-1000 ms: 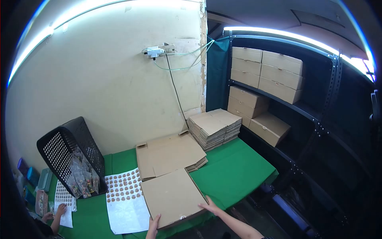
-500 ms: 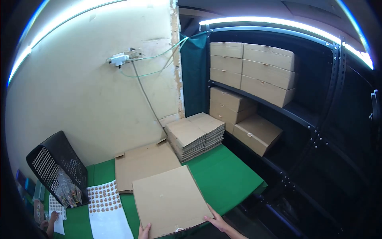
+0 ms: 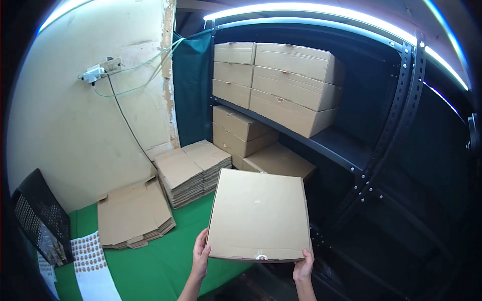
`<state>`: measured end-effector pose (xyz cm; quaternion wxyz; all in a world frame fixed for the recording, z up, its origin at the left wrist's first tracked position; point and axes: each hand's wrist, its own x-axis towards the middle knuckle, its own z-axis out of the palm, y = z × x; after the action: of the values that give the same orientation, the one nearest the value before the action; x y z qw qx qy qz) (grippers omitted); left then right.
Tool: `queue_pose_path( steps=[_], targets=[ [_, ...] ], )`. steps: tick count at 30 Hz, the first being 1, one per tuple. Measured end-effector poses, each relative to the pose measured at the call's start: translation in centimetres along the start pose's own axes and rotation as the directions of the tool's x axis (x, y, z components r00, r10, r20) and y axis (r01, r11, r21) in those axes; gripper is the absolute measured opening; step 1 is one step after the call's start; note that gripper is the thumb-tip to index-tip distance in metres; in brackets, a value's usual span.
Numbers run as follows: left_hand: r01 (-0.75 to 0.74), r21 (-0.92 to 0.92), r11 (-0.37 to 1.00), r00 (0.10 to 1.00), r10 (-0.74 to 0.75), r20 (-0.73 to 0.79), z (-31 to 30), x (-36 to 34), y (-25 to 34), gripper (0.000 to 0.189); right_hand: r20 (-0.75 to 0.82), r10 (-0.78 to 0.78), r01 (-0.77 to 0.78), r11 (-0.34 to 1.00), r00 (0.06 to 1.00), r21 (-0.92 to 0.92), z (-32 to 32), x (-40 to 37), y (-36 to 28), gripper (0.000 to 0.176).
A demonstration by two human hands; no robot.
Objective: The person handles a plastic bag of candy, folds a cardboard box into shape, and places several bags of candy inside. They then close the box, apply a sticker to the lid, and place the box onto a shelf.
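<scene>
A closed cardboard box, contents hidden, is gripped at its near corners by the left hand and right hand, above the green table's edge. Bagged items, too blurred to identify, are held in a black basket, cut off at left; no label is legible.

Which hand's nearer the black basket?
Left. The left hand, on the held box's left side, is right of the basket; the right hand, on the box's right side, is farther right.
</scene>
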<state>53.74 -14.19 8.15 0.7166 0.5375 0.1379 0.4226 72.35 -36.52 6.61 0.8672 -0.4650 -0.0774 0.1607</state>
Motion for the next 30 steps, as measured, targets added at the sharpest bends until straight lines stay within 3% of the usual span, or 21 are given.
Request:
queue_pose_path(
  steps=[3, 4, 8, 12, 15, 17, 19, 22, 23, 25, 28, 30],
  targets=[
    [-0.087, 0.002, 0.996, 0.991, 0.086, 0.105, 2.6, 3.4, -1.3, 0.067, -0.084, -0.073, 0.077, 0.996, 0.994, 0.045, -0.6, 2.5, -1.4, 0.057],
    [-0.143, 0.0, 0.99, 0.985, 0.142, 0.1, 3.8, 4.5, -1.5, 0.06, -0.131, -0.074, 0.08, 0.996, 0.989, 0.041, -1.7, 3.9, -0.9, 0.055],
    [-0.194, -0.347, 0.918, 0.98, 0.198, -0.025, 6.9, 9.1, -3.2, 0.041, -0.239, -0.09, 0.115, 0.989, 0.967, 0.093, 0.3, 6.5, -3.3, 0.048],
    [-0.229, -0.359, 0.905, 0.971, 0.24, -0.013, 8.4, 15.7, -7.3, 0.03, -0.282, -0.15, 0.189, 0.975, 0.948, 0.118, 0.3, 11.9, -2.4, 0.046],
    [-0.135, -0.163, 0.977, 0.976, 0.103, -0.19, 9.9, 19.7, -9.5, 0.029, -0.295, -0.224, 0.246, 0.969, 0.929, 0.039, 1.3, 16.3, -1.6, 0.041],
    [-0.136, 0.039, 0.99, 0.967, 0.141, -0.213, 10.9, 20.8, -12.4, 0.049, -0.397, -0.258, 0.262, 0.964, 0.881, -0.045, 3.5, 18.4, -1.5, 0.036],
    [-0.052, 0.112, 0.992, 0.975, 0.074, -0.209, 12.7, 20.5, -14.5, 0.064, -0.353, -0.221, 0.206, 0.975, 0.909, -0.078, 4.3, 20.6, -0.4, 0.04],
    [-0.066, 0.312, 0.948, 0.992, 0.097, -0.084, 15.1, 21.1, -18.2, 0.079, -0.237, -0.147, 0.106, 0.978, 0.96, -0.177, 5.5, 22.8, 1.8, 0.05],
    [-0.107, 0.356, 0.928, 0.994, 0.108, 0.018, 15.7, 22.0, -18.7, 0.086, -0.176, -0.177, 0.135, 0.964, 0.968, -0.229, 6.1, 23.0, 2.2, 0.051],
    [-0.132, 0.349, 0.928, 0.989, 0.149, -0.022, 17.6, 23.3, -19.1, 0.093, -0.119, -0.215, 0.161, 0.921, 0.969, -0.356, 6.4, 23.7, 3.0, 0.051],
    [-0.034, 0.309, 0.95, 0.994, 0.063, -0.087, 18.8, 25.6, -20.3, 0.1, 0.002, -0.197, 0.177, 0.876, 0.98, -0.448, 6.4, 24.6, 2.4, 0.058],
    [-0.006, 0.216, 0.976, 0.99, 0.037, -0.137, 19.8, 26.7, -19.8, 0.103, 0.063, -0.346, 0.309, 0.725, 0.936, -0.616, 6.0, 25.9, 2.4, 0.061]
  ],
)
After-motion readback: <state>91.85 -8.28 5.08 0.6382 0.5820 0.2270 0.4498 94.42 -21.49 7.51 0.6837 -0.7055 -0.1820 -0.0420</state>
